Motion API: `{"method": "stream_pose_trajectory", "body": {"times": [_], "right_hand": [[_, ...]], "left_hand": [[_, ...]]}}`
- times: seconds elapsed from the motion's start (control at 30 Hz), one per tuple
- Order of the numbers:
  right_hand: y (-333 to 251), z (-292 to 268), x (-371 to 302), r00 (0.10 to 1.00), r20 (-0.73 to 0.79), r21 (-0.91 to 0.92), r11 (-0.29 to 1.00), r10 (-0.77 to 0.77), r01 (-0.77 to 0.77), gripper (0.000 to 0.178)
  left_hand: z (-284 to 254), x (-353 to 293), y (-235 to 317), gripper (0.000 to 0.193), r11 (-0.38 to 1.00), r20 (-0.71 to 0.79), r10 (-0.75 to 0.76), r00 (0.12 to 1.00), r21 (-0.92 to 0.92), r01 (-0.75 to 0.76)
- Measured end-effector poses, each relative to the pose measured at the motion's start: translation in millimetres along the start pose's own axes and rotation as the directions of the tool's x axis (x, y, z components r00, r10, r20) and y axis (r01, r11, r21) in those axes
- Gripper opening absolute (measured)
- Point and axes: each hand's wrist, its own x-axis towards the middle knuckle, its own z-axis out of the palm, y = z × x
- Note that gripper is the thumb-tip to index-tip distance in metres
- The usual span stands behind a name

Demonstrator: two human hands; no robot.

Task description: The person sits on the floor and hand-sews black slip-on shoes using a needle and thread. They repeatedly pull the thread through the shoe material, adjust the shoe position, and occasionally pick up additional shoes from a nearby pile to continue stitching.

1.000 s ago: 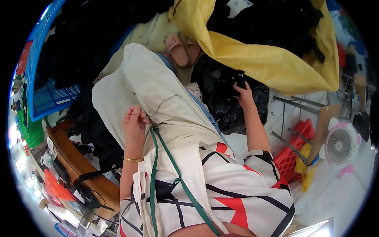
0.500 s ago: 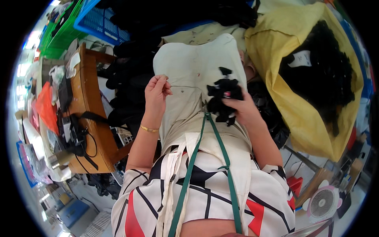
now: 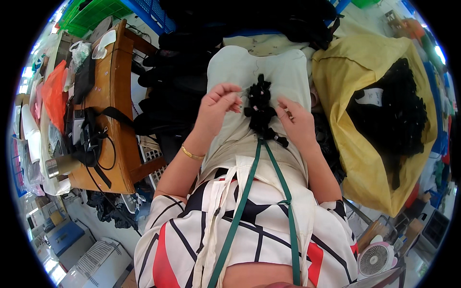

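Observation:
On the pale apron (image 3: 230, 72) over my lap lies a bunched black fabric piece (image 3: 260, 103), with small tufts and a tiny pale-pink spot. It sits between my two hands. My left hand (image 3: 218, 105) is just left of it, thumb and fingers pinched together; whatever they hold, if anything, is too small to make out. Close by its right side is my right hand (image 3: 298, 126), fingers loosely bent and a little apart, with nothing visible in them. Beneath the bunch, the green apron tie (image 3: 260, 144) runs down in two strands.
At right stands a yellow sack (image 3: 336, 72) filled with black pieces (image 3: 398, 115). Black fabric (image 3: 177, 79) is piled to the left and ahead. A wooden table (image 3: 108, 139) with cables and bags is at far left, a small fan (image 3: 376, 259) at lower right.
My right hand has let go of the black fabric bunch, which now lies on the apron. My left hand has moved right, closer to it. The head view has shifted slightly.

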Motion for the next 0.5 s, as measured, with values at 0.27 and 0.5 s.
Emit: {"method": "stream_pose_trajectory", "body": {"times": [0.27, 0.5], "right_hand": [[-21.2, 4.1, -11.5, 0.898, 0.379, 0.714, 0.547, 0.224, -0.438, 0.016], [-2.3, -3.8, -10.9, 0.855, 0.407, 0.882, 0.106, 0.322, -0.460, 0.012]], "left_hand": [[46.7, -18.6, -9.7, 0.066, 0.967, 0.269, -0.139, 0.953, 0.245, 0.072], [46.8, -12.0, -23.9, 0.047, 0.925, 0.279, -0.297, 0.913, 0.321, 0.203]]}}
